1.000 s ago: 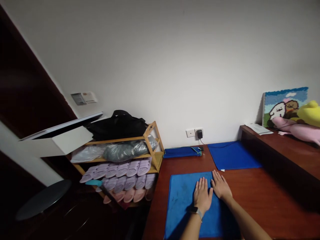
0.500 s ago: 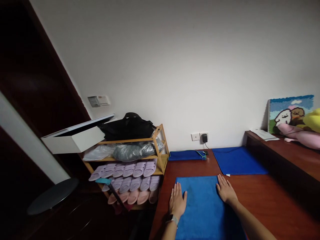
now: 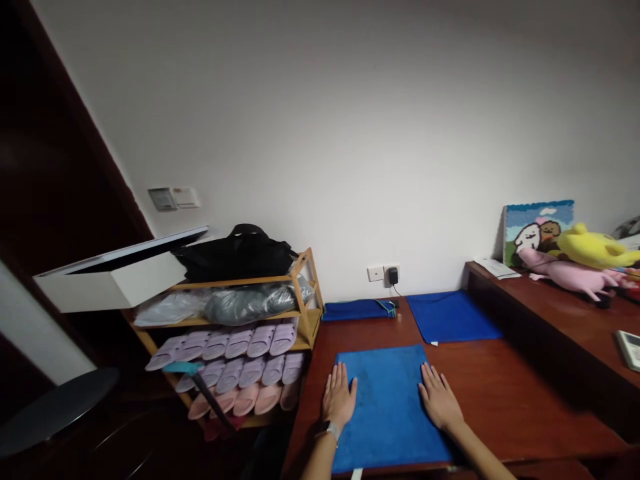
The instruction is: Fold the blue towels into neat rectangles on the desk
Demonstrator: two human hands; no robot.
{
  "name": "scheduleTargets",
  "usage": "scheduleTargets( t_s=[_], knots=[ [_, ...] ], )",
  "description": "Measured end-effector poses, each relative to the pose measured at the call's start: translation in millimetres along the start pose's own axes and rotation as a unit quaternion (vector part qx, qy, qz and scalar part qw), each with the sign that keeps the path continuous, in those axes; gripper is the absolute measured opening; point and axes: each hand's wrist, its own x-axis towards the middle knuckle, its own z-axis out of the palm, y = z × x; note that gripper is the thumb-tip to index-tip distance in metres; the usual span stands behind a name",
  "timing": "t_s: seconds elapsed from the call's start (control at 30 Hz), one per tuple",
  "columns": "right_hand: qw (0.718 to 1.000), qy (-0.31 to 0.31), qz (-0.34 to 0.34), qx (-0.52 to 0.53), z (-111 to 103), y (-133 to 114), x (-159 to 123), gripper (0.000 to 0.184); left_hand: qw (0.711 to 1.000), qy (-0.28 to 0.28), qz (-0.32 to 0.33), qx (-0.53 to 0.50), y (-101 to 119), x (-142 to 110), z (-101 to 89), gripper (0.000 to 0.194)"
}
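A light-blue cloth (image 3: pixel 385 407) lies spread flat on the reddish-brown table (image 3: pixel 505 400), with a faint darker patch near its upper part and a white tag at its near edge. My left hand (image 3: pixel 340 398) rests flat on its left edge, fingers pointing away and thumb apart; a watch is on that wrist. On the right edge my right hand (image 3: pixel 441 399) lies flat, fingers stretched forward. Beyond it a darker blue cloth (image 3: pixel 453 317) lies flat, and a folded blue cloth with a green edge (image 3: pixel 357 309) sits against the wall.
Left of the table stands a wooden rack (image 3: pixel 305 293) with lilac slippers (image 3: pixel 284 335), pink slippers (image 3: pixel 269 399), a black bag (image 3: pixel 237 257) and a white box (image 3: pixel 145 283). A raised ledge (image 3: pixel 565 320) at right bears plush toys (image 3: pixel 563 273). A black plug (image 3: pixel 393 275) is in the wall.
The view has swung right, so more of the ledge shows. The cloth's near edge and tag have come into view. My right hand sits slightly lower along the right edge; both hands stay flat.
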Motion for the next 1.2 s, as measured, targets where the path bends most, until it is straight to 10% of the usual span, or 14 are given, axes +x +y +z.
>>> scheduleTargets(
  t_s=[0.4, 0.77, 1.2],
  knots=[
    [1.000, 0.004, -0.023, -0.013, 0.9, 2.7, 2.6, 0.069, 0.971, -0.036, 0.213, -0.101, 174.1, -47.3, 14.9, 0.063],
    [0.999, -0.001, 0.013, -0.029, -5.1, -5.1, 2.4, 0.070, 1.000, -0.016, 0.025, 0.001, 12.0, -62.5, -10.1, 0.074],
    [0.999, 0.049, 0.001, -0.005, 21.4, 8.7, -54.6, 0.070, 0.999, -0.011, 0.034, 0.019, 6.5, -59.3, -13.0, 0.079]
  ],
)
